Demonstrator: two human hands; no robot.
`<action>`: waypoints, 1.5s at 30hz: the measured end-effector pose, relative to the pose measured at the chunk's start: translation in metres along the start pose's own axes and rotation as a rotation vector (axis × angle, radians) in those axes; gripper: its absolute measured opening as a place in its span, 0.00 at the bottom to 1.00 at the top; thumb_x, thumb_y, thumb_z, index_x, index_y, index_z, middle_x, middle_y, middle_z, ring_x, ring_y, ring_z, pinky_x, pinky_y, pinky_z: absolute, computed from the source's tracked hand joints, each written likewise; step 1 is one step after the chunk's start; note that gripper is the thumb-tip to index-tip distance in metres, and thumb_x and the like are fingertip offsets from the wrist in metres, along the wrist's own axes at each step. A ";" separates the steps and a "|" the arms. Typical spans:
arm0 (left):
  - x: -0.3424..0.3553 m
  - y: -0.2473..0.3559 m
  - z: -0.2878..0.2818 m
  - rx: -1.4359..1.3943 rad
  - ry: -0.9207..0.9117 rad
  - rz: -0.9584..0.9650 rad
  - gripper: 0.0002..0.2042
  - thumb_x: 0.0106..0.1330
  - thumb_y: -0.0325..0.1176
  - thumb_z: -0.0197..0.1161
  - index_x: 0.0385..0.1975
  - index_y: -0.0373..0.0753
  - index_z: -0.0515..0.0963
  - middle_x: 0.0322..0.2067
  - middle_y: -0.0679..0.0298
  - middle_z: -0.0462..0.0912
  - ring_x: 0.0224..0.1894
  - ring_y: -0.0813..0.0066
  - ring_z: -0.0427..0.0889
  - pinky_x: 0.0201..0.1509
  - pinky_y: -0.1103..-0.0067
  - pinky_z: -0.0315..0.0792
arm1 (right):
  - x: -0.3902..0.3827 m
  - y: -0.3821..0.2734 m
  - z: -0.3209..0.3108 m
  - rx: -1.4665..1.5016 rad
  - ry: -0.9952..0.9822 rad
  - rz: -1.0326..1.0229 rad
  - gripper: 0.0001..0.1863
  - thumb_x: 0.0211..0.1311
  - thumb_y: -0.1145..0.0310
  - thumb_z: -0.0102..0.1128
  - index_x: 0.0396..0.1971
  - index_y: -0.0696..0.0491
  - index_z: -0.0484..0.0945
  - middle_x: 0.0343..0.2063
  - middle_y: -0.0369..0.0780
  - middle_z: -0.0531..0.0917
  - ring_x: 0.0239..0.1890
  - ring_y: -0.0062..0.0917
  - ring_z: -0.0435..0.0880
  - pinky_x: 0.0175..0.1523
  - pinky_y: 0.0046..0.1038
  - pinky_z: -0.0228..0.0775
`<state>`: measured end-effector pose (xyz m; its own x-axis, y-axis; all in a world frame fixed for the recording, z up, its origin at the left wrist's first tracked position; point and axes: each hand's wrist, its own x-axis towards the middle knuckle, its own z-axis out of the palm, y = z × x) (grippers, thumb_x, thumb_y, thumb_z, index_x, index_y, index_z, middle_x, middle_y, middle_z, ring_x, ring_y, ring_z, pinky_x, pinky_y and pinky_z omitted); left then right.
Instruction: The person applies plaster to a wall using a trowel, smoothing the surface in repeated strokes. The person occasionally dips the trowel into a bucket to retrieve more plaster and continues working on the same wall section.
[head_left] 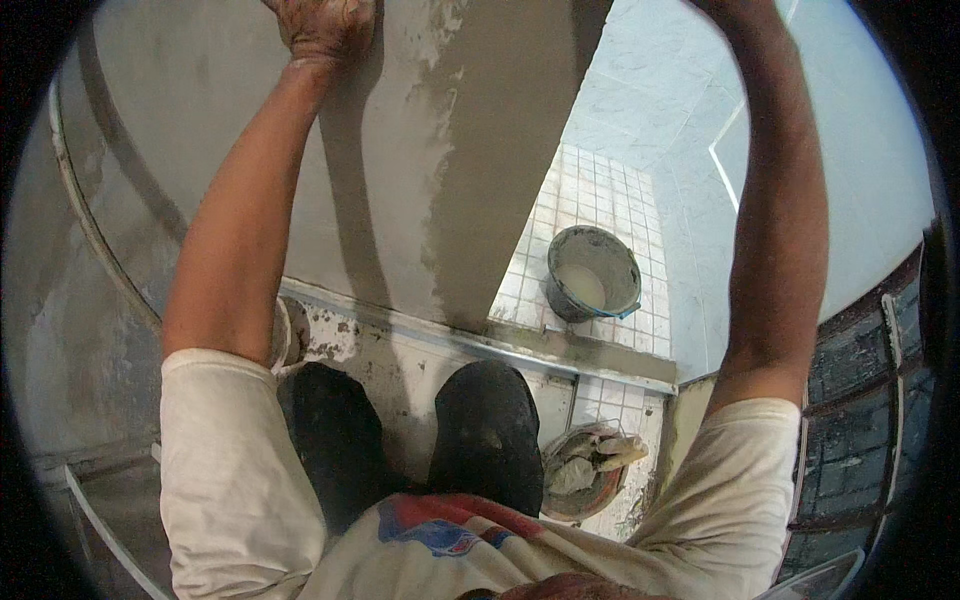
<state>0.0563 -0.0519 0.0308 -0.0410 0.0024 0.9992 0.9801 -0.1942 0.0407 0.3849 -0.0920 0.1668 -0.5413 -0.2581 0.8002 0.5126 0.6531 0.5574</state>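
The left hand [328, 25] is over the grey plastered wall [400, 130], its fingers apparently bent but cut off by the upper edge; how open they are, or any hold, cannot be told. The right hand lies out of view past that edge, its fingers' state unknown. From the left hand, the wall's darker band [500, 150] lies at 3 to 5 o'clock, long axis about 1 to 7; neither hand is clearly nearer. Farther out, the bucket [570, 305] sits between 4 and 5 o'clock, beyond the wall's edge; the sill [480, 347] separates it from the basin [578, 515], near 5. The knees [490, 410] block the near floor.
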 end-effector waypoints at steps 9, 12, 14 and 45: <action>0.002 0.007 0.008 -0.024 0.060 0.044 0.36 0.77 0.43 0.55 0.85 0.43 0.59 0.81 0.47 0.63 0.80 0.41 0.61 0.83 0.48 0.48 | -0.261 -0.203 0.039 0.263 -0.432 0.210 0.18 0.58 0.78 0.70 0.49 0.58 0.82 0.42 0.48 0.83 0.44 0.41 0.87 0.44 0.41 0.84; -0.003 0.011 0.010 0.009 0.030 0.009 0.36 0.77 0.43 0.55 0.85 0.43 0.59 0.80 0.47 0.64 0.80 0.40 0.62 0.84 0.47 0.47 | -0.300 -0.241 0.045 0.383 -0.556 0.254 0.17 0.57 0.78 0.71 0.47 0.59 0.82 0.42 0.48 0.84 0.45 0.41 0.88 0.46 0.42 0.85; -0.006 0.005 0.016 0.040 0.038 0.028 0.36 0.78 0.43 0.54 0.85 0.43 0.59 0.80 0.46 0.64 0.79 0.39 0.62 0.84 0.47 0.46 | -0.295 -0.233 0.045 0.317 -0.463 0.253 0.15 0.58 0.78 0.71 0.46 0.59 0.83 0.41 0.47 0.86 0.45 0.41 0.88 0.48 0.43 0.85; 0.007 -0.006 0.015 -0.064 0.000 0.147 0.38 0.83 0.56 0.45 0.85 0.40 0.57 0.85 0.49 0.55 0.84 0.48 0.53 0.83 0.44 0.37 | -0.249 -0.178 0.072 0.862 0.431 1.524 0.15 0.73 0.65 0.73 0.49 0.60 0.85 0.37 0.43 0.89 0.40 0.24 0.87 0.49 0.31 0.79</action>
<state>0.0529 -0.0361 0.0375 0.1018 -0.0302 0.9943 0.9613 -0.2543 -0.1061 0.3807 -0.0930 -0.1471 0.2899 0.8044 0.5186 -0.1883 0.5792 -0.7931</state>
